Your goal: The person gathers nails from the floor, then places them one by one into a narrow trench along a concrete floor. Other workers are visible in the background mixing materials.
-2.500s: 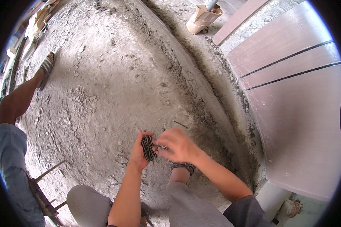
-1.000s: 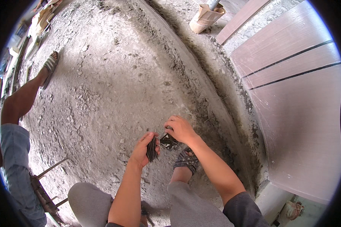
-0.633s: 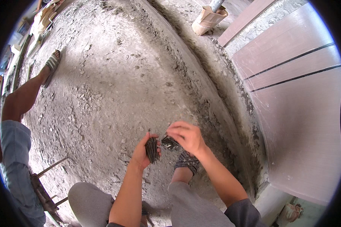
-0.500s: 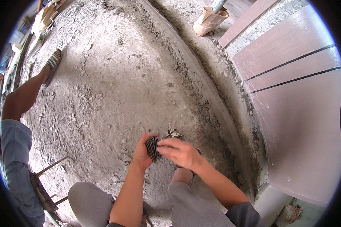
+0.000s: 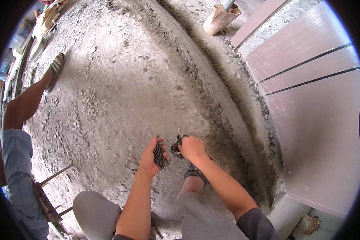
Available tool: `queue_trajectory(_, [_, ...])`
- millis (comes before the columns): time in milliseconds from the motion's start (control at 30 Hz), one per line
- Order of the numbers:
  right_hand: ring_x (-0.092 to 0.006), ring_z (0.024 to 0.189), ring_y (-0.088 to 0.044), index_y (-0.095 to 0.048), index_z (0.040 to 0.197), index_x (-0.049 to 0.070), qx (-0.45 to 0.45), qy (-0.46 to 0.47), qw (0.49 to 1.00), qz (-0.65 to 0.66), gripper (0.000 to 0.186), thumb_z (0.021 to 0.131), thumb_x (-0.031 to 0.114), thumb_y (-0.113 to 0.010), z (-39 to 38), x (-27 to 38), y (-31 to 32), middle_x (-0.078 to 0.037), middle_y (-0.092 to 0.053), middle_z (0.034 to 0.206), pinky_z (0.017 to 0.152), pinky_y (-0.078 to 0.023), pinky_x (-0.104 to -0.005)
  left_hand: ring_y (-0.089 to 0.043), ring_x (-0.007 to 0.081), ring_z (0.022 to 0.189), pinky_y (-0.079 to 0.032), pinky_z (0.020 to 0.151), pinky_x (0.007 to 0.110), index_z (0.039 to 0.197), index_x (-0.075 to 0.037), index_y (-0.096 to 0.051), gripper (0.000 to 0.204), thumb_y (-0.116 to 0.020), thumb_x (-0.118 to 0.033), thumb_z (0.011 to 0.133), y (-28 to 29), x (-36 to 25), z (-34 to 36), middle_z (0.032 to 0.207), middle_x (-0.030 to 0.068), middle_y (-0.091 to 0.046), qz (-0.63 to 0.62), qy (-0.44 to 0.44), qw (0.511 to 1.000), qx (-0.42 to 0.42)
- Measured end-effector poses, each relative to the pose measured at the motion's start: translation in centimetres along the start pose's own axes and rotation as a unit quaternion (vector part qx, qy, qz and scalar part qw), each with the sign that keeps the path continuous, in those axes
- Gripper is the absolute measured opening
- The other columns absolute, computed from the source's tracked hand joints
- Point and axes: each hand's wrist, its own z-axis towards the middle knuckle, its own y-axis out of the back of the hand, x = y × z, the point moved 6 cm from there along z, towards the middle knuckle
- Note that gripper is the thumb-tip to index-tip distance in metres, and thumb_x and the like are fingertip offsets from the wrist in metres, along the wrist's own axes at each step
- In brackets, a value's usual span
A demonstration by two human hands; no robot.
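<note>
A bundle of dark nails lies across the palm of my left hand, its fingers wrapped round it and the points fanning toward me. Just to the right, my right hand is closed, its fingertips down at a small round container on the ground. Dark thin pieces show in the container beside the fingertips. My fingers hide most of it, and what they pinch cannot be made out. My sandalled foot is right behind the container.
Rubble-strewn rough ground spreads ahead. A low ridge curves along the right, beside large pinkish panels. A paper bag around a pole stands at the far right. Another person's leg and a metal-pronged wooden piece are at left.
My right hand has moved away from the nail bundle, slightly right, onto the small container. My left hand keeps the nails in about the same place.
</note>
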Motion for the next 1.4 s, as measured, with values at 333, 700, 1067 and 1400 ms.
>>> queue_trajectory(333, [-0.0331,0.078,-0.067,-0.071,0.087,0.004,0.016,-0.002,0.991,0.134,0.023,0.081,0.026,-0.068,0.7,-1.8,-1.4,-0.016,-0.069,0.081,0.070,-0.052,-0.0432,-0.057,0.0176,0.064,-0.051,0.058,0.037,0.105,-0.009,-0.056,0.030,-0.049,-0.038,0.099,0.5,0.0,-0.1,0.080,0.0045,-0.057,0.001,-0.001,1.000,-0.012])
queue_trajectory(700, [-0.0233,0.078,-0.067,-0.064,0.098,0.002,0.092,0.073,0.903,0.414,0.020,0.088,0.020,-0.064,-3.1,0.3,3.5,-0.012,-0.069,0.082,0.068,-0.050,-0.0321,-0.060,0.0221,0.066,-0.052,0.060,0.041,0.108,-0.007,-0.058,0.045,-0.045,-0.048,0.097,-0.1,0.5,0.0,0.084,0.0082,-0.061,0.010,0.041,0.999,0.019])
queue_trajectory(1067, [-0.0195,0.107,-0.058,-0.064,0.095,0.009,-0.100,0.547,0.830,0.042,0.022,0.074,0.009,-0.059,-7.1,8.5,8.3,-0.001,-0.062,0.101,0.077,-0.054,-0.0334,-0.066,0.0257,0.080,-0.056,0.066,0.043,0.109,-0.005,-0.059,0.060,-0.034,-0.059,0.096,-3.5,0.7,-1.5,0.096,0.0101,-0.065,-0.045,0.146,0.988,-0.005])
queue_trajectory(1400, [-0.0114,0.075,-0.067,-0.067,0.103,-0.006,-0.027,0.148,0.870,0.470,0.021,0.087,0.007,-0.067,-5.5,5.2,5.5,-0.011,-0.071,0.087,0.066,-0.054,-0.0250,-0.063,0.0233,0.071,-0.053,0.059,0.039,0.104,-0.006,-0.060,0.057,-0.034,-0.057,0.097,-2.2,-0.2,0.1,0.084,0.0100,-0.065,-0.036,0.050,0.997,0.044])
